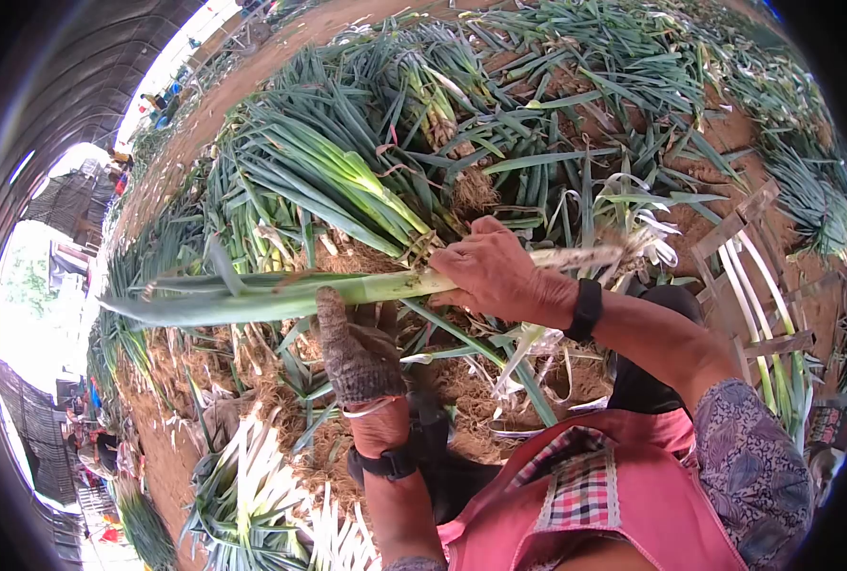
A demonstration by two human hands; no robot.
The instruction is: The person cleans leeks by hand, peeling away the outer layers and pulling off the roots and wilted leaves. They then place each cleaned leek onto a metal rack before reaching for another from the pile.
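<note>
A long green onion (314, 293) lies crosswise in front of me, its leaves to the left and its pale, dirt-specked root end (585, 257) to the right. My bare right hand (495, 271) is closed around the stalk near its white part. In a soiled knit glove, my left hand (352, 347) meets the stalk from below, one finger up across its near side and the others curled in shadow beneath. Just beyond my hands lies a heap of unpeeled green onions (347, 181) with soil-caked roots (476, 190).
Peeled white stalks (252, 476) are piled at lower left. On the right stands a wooden rack (742, 247) with several onions in it. Stripped skins (523, 381) litter the dirt ground below my hands. More onion heaps (623, 71) spread behind, under a dark netted roof (71, 67).
</note>
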